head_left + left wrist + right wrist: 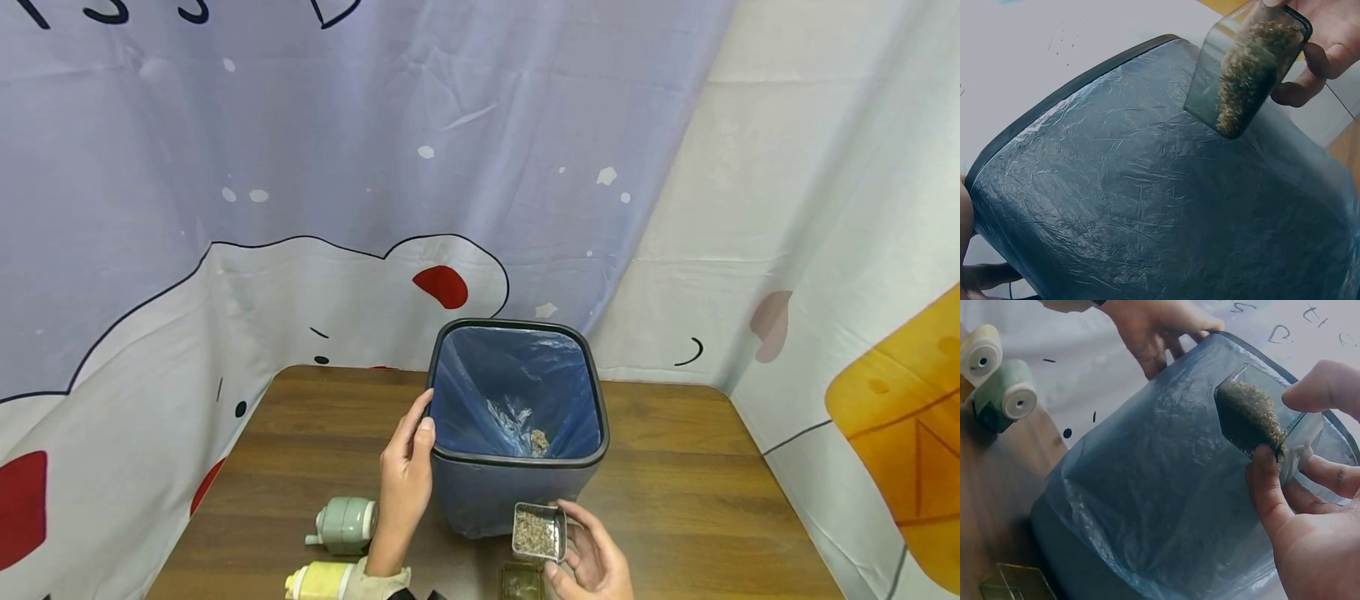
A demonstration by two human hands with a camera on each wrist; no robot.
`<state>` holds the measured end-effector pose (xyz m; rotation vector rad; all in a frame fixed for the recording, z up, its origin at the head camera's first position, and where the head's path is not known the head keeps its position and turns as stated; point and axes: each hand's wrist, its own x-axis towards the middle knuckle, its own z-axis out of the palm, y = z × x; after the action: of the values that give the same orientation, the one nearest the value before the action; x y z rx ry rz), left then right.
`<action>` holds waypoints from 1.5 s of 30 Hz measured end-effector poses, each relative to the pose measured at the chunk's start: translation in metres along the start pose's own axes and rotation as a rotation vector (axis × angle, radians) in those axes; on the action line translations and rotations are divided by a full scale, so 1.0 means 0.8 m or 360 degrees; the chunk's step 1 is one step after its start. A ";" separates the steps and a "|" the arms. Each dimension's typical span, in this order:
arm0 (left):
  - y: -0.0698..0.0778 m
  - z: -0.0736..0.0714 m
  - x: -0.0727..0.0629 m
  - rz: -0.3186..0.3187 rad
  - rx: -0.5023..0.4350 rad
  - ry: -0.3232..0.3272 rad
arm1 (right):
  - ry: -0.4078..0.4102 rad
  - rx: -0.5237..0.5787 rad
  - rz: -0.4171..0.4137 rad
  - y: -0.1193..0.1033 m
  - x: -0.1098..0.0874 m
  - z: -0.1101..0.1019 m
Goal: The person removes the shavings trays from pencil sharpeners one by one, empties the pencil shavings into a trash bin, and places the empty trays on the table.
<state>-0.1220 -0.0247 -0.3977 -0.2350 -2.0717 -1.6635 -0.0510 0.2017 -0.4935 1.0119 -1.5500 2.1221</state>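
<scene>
A blue trash bin (pixel 510 492) with a dark rim and a blue plastic liner (pixel 480 367) stands on the table. My left hand (pixel 408 475) holds its left rim between thumb and fingers. Some brown shavings (pixel 538 442) lie at the bottom of the liner. In my right hand (pixel 592 554) is a small clear plastic box (pixel 1244 415), gripped between thumb and fingertips just in front of the bin. Brown shavings (pixel 1250 72) fill part of this box, and in the wrist views it overlaps the bin's side.
A green crank pencil sharpener (pixel 347 525) and a yellow one (pixel 322 581) lie left of my left forearm. Below the held box is a second see-through box (pixel 522 583), olive in colour. Wooden tabletop (pixel 675 483) extends to both sides, with printed curtains (pixel 337 150) behind.
</scene>
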 end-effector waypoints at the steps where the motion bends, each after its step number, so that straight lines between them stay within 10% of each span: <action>1: 0.000 0.000 0.000 0.0003 0.0003 0.0004 | 0.0003 -0.0003 0.0004 -0.001 0.000 0.000; 45: 0.003 0.001 0.000 -0.0044 0.0021 0.0003 | -0.0095 -0.0060 -0.0079 -0.038 0.027 0.012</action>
<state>-0.1216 -0.0237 -0.3959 -0.2013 -2.0932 -1.6648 -0.0437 0.2007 -0.4560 1.0988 -1.5699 2.0394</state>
